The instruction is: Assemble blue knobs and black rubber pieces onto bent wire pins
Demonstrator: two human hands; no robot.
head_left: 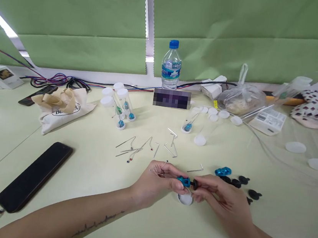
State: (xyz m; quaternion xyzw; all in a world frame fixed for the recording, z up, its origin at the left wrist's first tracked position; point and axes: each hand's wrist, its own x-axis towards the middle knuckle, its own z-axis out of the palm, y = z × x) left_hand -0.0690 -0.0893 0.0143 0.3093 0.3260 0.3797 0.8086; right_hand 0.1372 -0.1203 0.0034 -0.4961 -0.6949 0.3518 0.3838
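Note:
My left hand (157, 180) pinches a small blue metal part (183, 181) and also has a thin bent wire (157, 170) by its fingers. My right hand (219, 197) pinches a small black cap (195, 184) against the end of the blue part. Both hands hover just above a white round lid (185, 199) on the pale table (95, 188). Another blue part (223, 171) and several black caps (241, 181) lie just right of my hands. Several bent wires (144, 146) are scattered beyond my hands.
Clear tubes with white caps (120, 104) lie at the back left, more white lids (214, 112) at the back right. A water bottle (171, 64), a black phone (34, 175), a cloth bag (62, 107) and a plastic bag (241, 98) are also on the table.

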